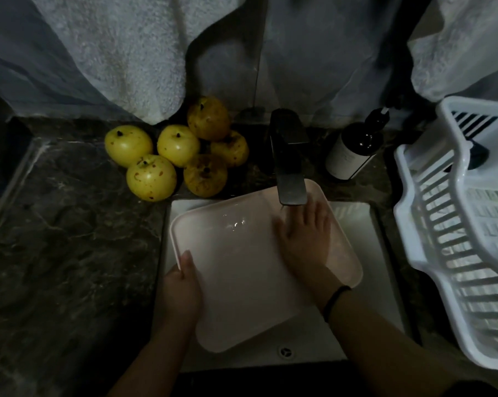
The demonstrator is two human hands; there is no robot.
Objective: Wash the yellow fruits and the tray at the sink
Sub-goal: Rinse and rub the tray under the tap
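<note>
A pale pink tray (242, 276) lies tilted over the white sink (382, 270), under the dark faucet (289, 167). My left hand (182, 293) grips the tray's left rim, thumb on top. My right hand (306, 239) lies flat inside the tray with fingers straight, just below the spout. Water glints on the tray near its middle. Several yellow fruits (152, 177) with brown spots sit in a cluster on the dark marble counter (70, 224) behind the sink's left corner.
A dark soap bottle (351, 153) stands right of the faucet. A white plastic dish rack (465, 230) fills the right side. White towels (122, 53) hang on the wall behind the fruits. The sink drain (285, 352) shows below the tray.
</note>
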